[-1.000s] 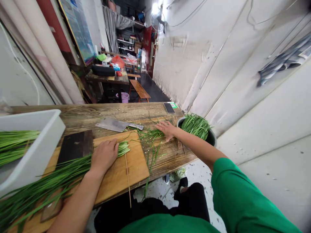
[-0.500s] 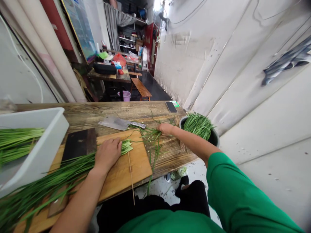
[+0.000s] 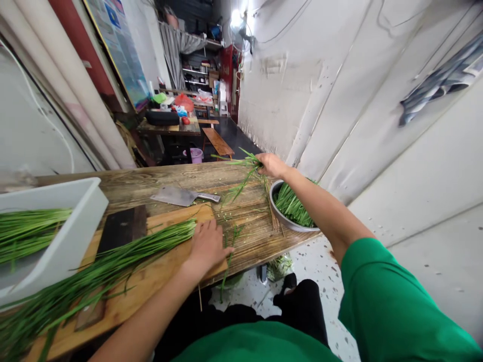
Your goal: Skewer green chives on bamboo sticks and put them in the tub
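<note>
My left hand (image 3: 209,245) lies palm down at the right edge of the wooden cutting board (image 3: 151,281), fingers apart. Its fingertips are beside the pale cut ends of a long bunch of garlic chives (image 3: 124,256), which stretches across the board to the lower left. Beyond the table's far right part, my right hand (image 3: 271,165) is closed on a small tuft of loose chive strands (image 3: 247,163) that hang to the left. Behind the board rests a cleaver (image 3: 177,195), blade to the left. A round grey basin (image 3: 277,213) of chives stands below my right forearm.
At the left a white plastic tub (image 3: 71,226) contains more chives. A dark flat block (image 3: 121,229) lies on the board. Thin sticks (image 3: 272,211) and chive bits lie on the wooden table (image 3: 128,181). A white wall (image 3: 339,151) runs along the right.
My right hand has lifted away and to the right with the loose strands. My left hand has moved right, off the bunch, to the board's right edge.
</note>
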Demonstrator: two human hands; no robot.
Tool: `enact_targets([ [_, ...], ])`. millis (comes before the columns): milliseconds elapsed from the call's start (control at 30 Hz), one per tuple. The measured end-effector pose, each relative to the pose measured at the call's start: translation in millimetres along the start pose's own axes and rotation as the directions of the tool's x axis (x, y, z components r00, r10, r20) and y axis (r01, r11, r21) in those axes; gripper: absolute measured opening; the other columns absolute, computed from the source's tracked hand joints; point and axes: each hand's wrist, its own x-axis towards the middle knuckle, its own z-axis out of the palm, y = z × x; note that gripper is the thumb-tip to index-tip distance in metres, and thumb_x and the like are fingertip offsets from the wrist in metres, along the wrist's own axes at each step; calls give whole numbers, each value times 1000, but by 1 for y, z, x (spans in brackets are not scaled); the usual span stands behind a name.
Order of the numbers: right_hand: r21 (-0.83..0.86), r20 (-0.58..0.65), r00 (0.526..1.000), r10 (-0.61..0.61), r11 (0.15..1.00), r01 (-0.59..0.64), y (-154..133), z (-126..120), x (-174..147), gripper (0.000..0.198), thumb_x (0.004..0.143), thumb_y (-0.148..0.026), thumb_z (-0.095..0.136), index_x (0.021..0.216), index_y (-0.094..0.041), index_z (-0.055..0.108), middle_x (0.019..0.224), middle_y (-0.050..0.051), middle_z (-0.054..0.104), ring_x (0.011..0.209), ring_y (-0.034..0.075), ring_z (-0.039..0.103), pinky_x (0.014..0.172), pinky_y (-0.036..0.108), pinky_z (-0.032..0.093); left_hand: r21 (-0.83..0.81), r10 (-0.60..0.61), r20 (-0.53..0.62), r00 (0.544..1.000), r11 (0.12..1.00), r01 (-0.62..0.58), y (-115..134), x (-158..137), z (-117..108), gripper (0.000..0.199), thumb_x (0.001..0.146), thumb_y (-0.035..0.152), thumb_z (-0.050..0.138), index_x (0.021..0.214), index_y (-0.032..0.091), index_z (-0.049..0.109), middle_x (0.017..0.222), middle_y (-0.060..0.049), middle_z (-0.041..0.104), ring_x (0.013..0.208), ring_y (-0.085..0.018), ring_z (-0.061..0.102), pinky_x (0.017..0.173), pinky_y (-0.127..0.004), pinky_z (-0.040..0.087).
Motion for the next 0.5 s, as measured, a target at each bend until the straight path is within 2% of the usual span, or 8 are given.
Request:
enact_targets([
  [133, 95, -179, 982, 56, 995, -39, 3, -15, -2, 17, 65, -12, 51, 80, -9, 58, 70, 0, 56, 70, 14, 54, 64, 19, 39, -24, 15, 81, 997, 1000, -13, 24, 9, 22, 30, 68, 40, 54, 66, 13, 66, 91, -20, 59, 96, -36, 46, 80, -48, 31],
  [233, 332, -228, 955, 191, 937, -108, 6, -19, 0, 18, 62, -9, 52, 79, -10, 57, 58, -5, 50, 60, 11, 54, 59, 18, 41, -52, -36, 136, 990, 998, 44, 22, 18, 33, 18, 66, 24, 51, 61, 13, 64, 82, -19, 60, 89, -34, 49, 75, -47, 32],
  [300, 566, -185, 936, 299, 811, -147, 6, -23, 2, 20, 62, -6, 51, 81, -11, 56, 55, -7, 48, 54, 9, 55, 55, 17, 43, -101, -29, 138, 990, 994, 43, 15, 25, 34, 15, 64, 18, 49, 60, 14, 62, 77, -16, 60, 86, -32, 51, 74, -44, 33],
  [367, 741, -128, 923, 364, 653, -155, 5, -26, 3, 18, 62, -4, 52, 78, -12, 55, 56, -7, 47, 51, 8, 55, 53, 17, 47, -242, -1, 94, 996, 970, 24, 5, 36, 28, 14, 66, 19, 47, 61, 15, 59, 74, -12, 60, 80, -27, 53, 72, -39, 35],
  [433, 814, -89, 918, 385, 559, -156, 2, -29, 4, 14, 62, -3, 53, 73, -12, 53, 57, -7, 47, 50, 7, 54, 54, 19, 52, -453, -40, -3, 999, 891, 35, -6, 51, 17, 14, 71, 22, 43, 66, 17, 56, 72, -7, 60, 73, -21, 53, 68, -33, 38],
  [500, 829, -55, 919, 391, 530, -176, -3, -30, 4, 13, 62, -1, 53, 70, -12, 51, 57, -7, 47, 50, 6, 53, 56, 22, 55, -658, -177, -114, 978, 751, 59, -15, 70, 3, 13, 75, 26, 42, 71, 18, 52, 72, -4, 59, 72, -18, 53, 67, -29, 39],
])
